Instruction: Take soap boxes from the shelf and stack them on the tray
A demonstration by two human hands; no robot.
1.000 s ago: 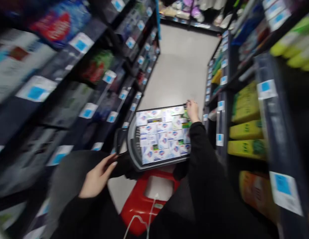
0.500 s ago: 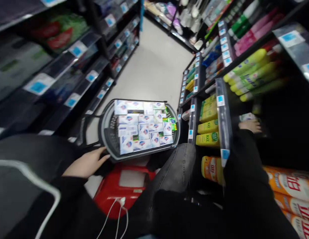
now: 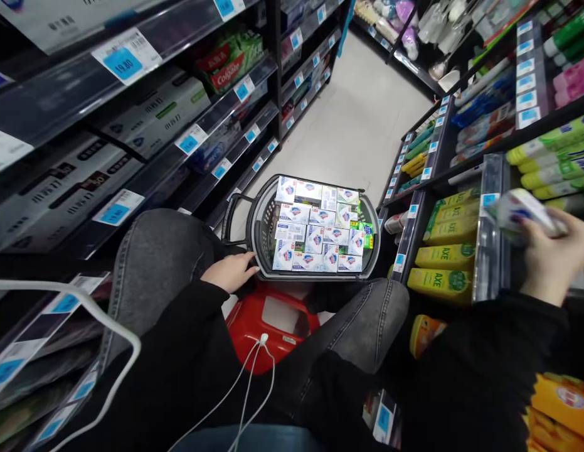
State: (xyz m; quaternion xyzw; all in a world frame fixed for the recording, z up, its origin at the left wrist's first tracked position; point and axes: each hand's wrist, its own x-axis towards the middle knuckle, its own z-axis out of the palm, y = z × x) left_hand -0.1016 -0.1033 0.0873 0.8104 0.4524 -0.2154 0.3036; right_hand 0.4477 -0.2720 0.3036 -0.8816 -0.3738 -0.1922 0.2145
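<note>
Nearest, a white cable (image 3: 247, 392) trails over the person's lap above a red stool (image 3: 268, 323). Just beyond, the left hand (image 3: 231, 272) rests open against the rim of the grey shopping basket (image 3: 263, 232), which is packed with soap boxes (image 3: 315, 235). Off right, the right hand (image 3: 552, 254) grips one soap box (image 3: 522, 210) at the shelf (image 3: 489, 232) above yellow AXE bottles (image 3: 437, 251). It looks light, stiff and crushable, white with blue print; best held across its flat faces.
</note>
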